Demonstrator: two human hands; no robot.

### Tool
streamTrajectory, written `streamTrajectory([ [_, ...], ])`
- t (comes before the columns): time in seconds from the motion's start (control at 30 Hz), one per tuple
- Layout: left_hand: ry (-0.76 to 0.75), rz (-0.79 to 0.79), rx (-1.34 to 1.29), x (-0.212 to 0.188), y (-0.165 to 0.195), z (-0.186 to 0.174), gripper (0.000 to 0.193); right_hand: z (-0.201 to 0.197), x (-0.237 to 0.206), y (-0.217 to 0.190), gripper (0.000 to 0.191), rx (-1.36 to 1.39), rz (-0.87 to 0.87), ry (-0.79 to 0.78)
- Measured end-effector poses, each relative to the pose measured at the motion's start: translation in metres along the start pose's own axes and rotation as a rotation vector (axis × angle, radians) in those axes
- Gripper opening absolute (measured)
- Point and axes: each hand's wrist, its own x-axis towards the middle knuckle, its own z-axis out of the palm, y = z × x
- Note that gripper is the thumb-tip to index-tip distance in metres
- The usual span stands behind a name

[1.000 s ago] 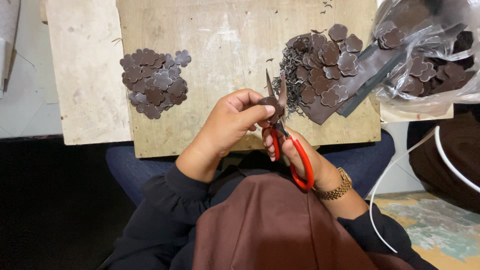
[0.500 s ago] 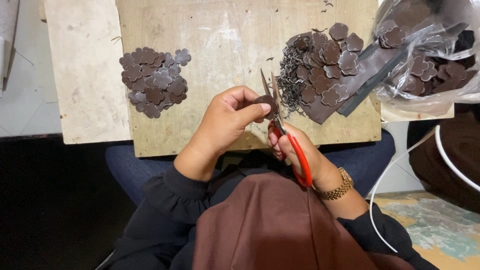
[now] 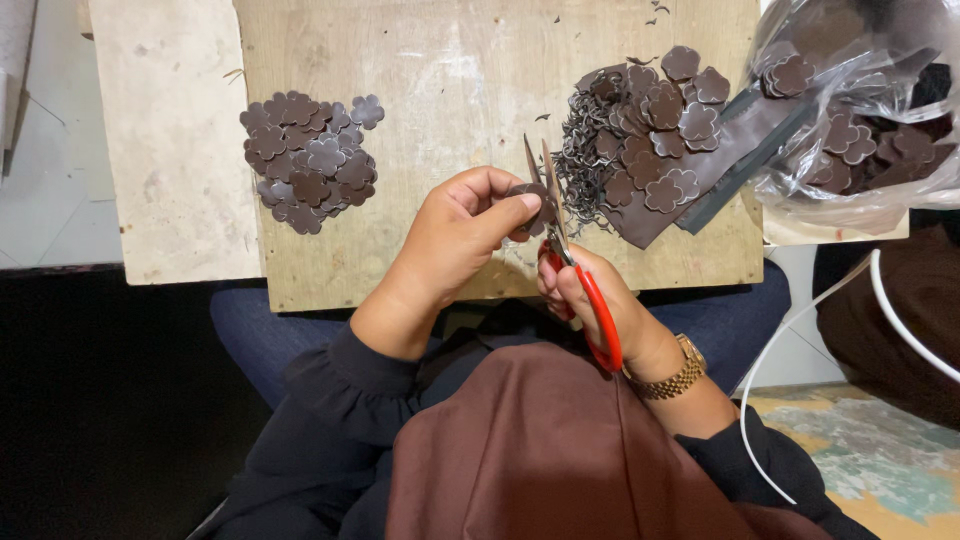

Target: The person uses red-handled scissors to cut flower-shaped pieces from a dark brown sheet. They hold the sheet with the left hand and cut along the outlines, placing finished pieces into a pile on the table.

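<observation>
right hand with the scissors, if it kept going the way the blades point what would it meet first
The right hand aims the scissors up the wooden board. First in line is the small dark piece pinched by the left hand; beyond it, probably bare board, though height is unclear.

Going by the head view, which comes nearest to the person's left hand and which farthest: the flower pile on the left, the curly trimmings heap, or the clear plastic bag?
From the left hand:
1. Curly trimmings heap, just right of the fingertips.
2. Flower pile, off to the left on the board.
3. Clear plastic bag, far right, past the board's edge.
</observation>
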Motion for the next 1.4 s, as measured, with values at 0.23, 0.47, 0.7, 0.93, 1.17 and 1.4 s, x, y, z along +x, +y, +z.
streamTrajectory([
  [0.23, 0.044, -0.027, 0.074, -0.001, 0.003, 0.004, 0.010, 0.002, 0.000, -0.001, 0.054, 0.003, 0.016, -0.002],
  [0.47, 0.049, -0.052, 0.104, -0.002, 0.010, 0.004, 0.010, 0.000, 0.001, 0.000, 0.056, -0.047, 0.015, -0.003],
  [0.7, 0.052, -0.057, 0.104, -0.003, 0.012, 0.004, 0.008, 0.000, 0.000, 0.000, 0.055, -0.020, 0.021, -0.021],
  [0.93, 0.036, -0.085, 0.065, -0.004, 0.015, 0.002, 0.008, -0.001, 0.000, 0.002, 0.053, -0.020, 0.046, -0.023],
  [1.17, 0.055, -0.118, 0.052, -0.003, 0.013, 0.000, 0.007, -0.001, -0.002, 0.002, 0.048, -0.014, 0.064, -0.021],
  [1.4, 0.055, -0.120, 0.027, -0.002, 0.011, -0.003, 0.007, -0.001, -0.002, 0.002, 0.045, -0.032, 0.067, -0.032],
])
